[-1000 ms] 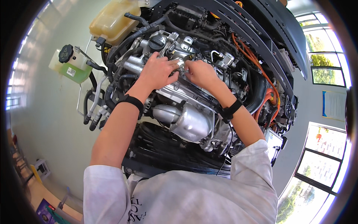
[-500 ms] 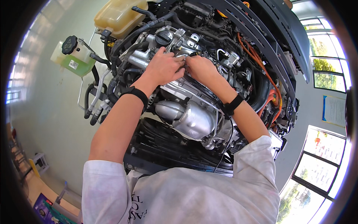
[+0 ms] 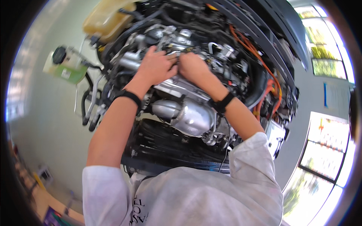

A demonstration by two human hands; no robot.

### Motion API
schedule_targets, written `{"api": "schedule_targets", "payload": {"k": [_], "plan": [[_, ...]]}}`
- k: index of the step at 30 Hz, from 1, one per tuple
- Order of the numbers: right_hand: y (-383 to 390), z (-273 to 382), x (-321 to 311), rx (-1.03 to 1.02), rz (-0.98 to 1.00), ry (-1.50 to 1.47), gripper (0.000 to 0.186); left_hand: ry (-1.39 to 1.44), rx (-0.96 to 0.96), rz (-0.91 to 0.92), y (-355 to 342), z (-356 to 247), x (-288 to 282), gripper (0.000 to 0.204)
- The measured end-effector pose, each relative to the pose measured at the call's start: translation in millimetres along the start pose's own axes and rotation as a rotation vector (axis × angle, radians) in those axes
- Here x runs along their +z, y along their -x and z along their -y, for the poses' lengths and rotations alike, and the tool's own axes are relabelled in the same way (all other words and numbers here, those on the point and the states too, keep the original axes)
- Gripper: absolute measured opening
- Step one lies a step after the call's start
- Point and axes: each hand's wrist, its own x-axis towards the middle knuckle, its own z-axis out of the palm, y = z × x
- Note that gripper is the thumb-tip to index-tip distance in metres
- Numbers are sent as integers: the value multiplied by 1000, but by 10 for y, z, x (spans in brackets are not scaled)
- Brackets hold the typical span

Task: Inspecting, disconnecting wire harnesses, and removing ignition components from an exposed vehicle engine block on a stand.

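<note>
My left hand (image 3: 154,67) rests on the top of a metal engine (image 3: 192,115), its fingers spread and partly bent, with the fingertips beside a small central fitting (image 3: 176,51) just below the black oil cap (image 3: 153,37). Pressed close on its right, my right hand (image 3: 194,69) has its fingers curled at the fitting; whatever is between them is hidden. Black bands circle both wrists. The view is blurred by motion.
A yellowish tank (image 3: 106,20) and a smaller reservoir with green fluid (image 3: 72,74) stand at upper left. Orange cables (image 3: 250,49) run down the right beside a dark slotted frame (image 3: 264,28). Windows (image 3: 320,165) line the right wall; a black radiator-like part (image 3: 158,147) lies below the engine.
The view has shifted and blurred, so the engine appears farther left than half a second ago. Both hands stay at the same central spot, the right one with its fingers still curled.
</note>
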Motion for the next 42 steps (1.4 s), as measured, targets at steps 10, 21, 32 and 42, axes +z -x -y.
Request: {"api": "schedule_targets", "payload": {"k": [10,21,32,42], "plan": [[142,-61,69,173,-64,-187,21,-33,64,-8,-102,-67,-33,30],[2926,539,-627,309,-443,-360,18,-39,88,-30,8,14,8,28],[4597,2944,152,1146,-197,-769,13,-6,50,-119,-47,-13,37,30],[4669,3317,471,1090,-209,-746,20,343,137,-143,718,-109,-181,42]]}}
